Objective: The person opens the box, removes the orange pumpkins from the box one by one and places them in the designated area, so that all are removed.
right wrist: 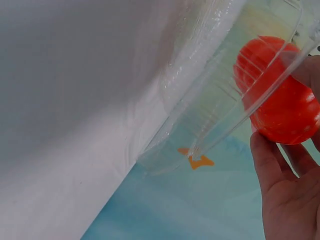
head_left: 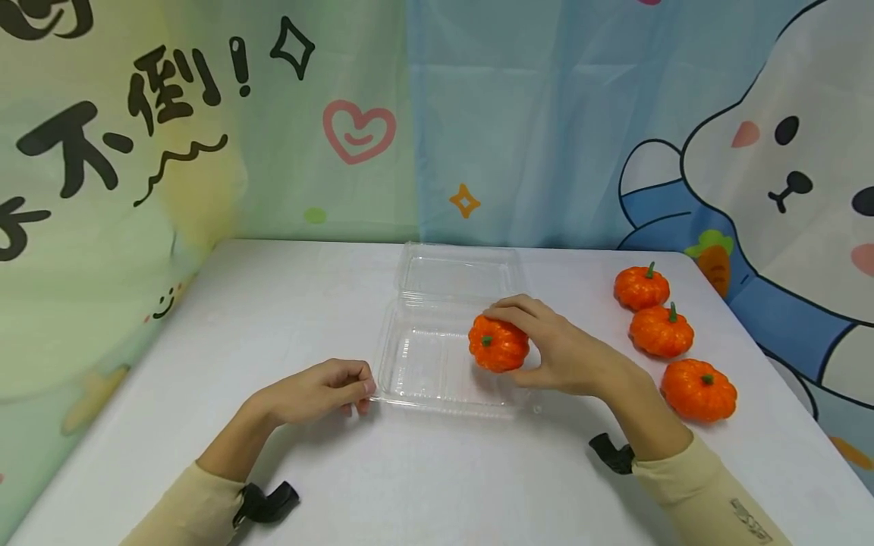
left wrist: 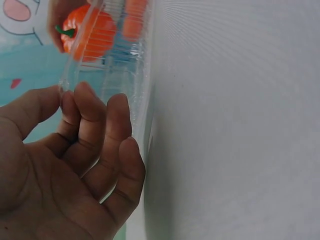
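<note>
An open clear plastic clamshell box lies on the white table, its lid folded back toward the curtain. My left hand pinches the box's near left corner between thumb and index finger; the left wrist view shows this hand at the clear rim. My right hand grips a small orange pumpkin with a green stem, over the right part of the box. In the right wrist view the pumpkin sits between thumb and fingers, partly seen through the clear wall.
Three more orange pumpkins stand in a row at the table's right side: a far one, a middle one and a near one. A printed curtain hangs behind the table. Black straps show at both wrists.
</note>
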Motion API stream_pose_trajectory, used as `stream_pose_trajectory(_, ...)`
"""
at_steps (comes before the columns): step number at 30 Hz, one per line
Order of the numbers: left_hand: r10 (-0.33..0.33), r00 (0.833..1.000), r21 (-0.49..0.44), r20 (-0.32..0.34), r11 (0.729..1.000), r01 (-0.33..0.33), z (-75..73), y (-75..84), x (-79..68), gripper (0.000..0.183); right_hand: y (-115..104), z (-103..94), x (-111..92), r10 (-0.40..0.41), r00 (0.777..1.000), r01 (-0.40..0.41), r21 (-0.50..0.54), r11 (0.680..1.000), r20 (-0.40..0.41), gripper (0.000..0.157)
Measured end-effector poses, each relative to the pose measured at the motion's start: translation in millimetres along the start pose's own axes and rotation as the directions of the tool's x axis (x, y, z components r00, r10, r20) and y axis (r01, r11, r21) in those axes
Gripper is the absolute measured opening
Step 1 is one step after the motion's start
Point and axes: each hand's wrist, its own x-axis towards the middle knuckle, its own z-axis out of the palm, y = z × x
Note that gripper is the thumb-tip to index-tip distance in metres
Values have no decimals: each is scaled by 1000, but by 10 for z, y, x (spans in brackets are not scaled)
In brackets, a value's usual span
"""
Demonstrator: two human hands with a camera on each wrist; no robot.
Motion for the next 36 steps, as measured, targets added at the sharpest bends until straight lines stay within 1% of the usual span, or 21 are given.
stream_pose_trajectory(6, -3, 1000, 4, 2, 1000, 3, -13, 9, 11, 21, 47, -63, -58, -57, 997, 56, -20, 998, -60, 78)
stream_pose_trajectory(9, -1, 1000, -3, 6, 1000, 1, -17, 12, 18, 20, 74, -99, -102, -69, 994, 66, -39, 997, -86, 79)
stream_pose_trajectory(15, 0, 1000, -13, 10, 1000, 0, -19, 2, 25, 20, 132, -156, -217, -77, 986, 64, -93, 994, -145, 80)
stream_pose_trajectory(20, -7, 1000, -14, 5, 1000, 7, -13, -11, 19, 20, 183, -205, -334, -79, 979, 61, -98, 993, -186, 81)
stream_pose_trajectory(24, -9, 1000, -16, 4, 1000, 9, -5, -11, 11, 21, 227, -263, -432, -69, 970, 44, -112, 993, -232, 84)
stream_pose_trajectory(27, -8, 1000, -21, 5, 1000, 8, 0, -3, 8, 22, 253, -302, -503, -56, 964, 23, -131, 991, -259, 84)
stream_pose_trajectory(30, -8, 1000, -22, 4, 1000, 8, 2, -1, 6, 22, 260, -324, -582, -12, 963, -20, -118, 993, -270, 84)
stream_pose_trajectory(34, -8, 1000, -14, 2, 1000, 8, 3, -2, 9, 22, 241, -349, -697, 87, 959, -102, -44, 994, -269, 83)
stream_pose_trajectory(36, -11, 1000, -11, -2, 1000, 11, 2, -4, 8, 22, 233, -361, -748, 122, 956, -131, -18, 991, -266, 83)
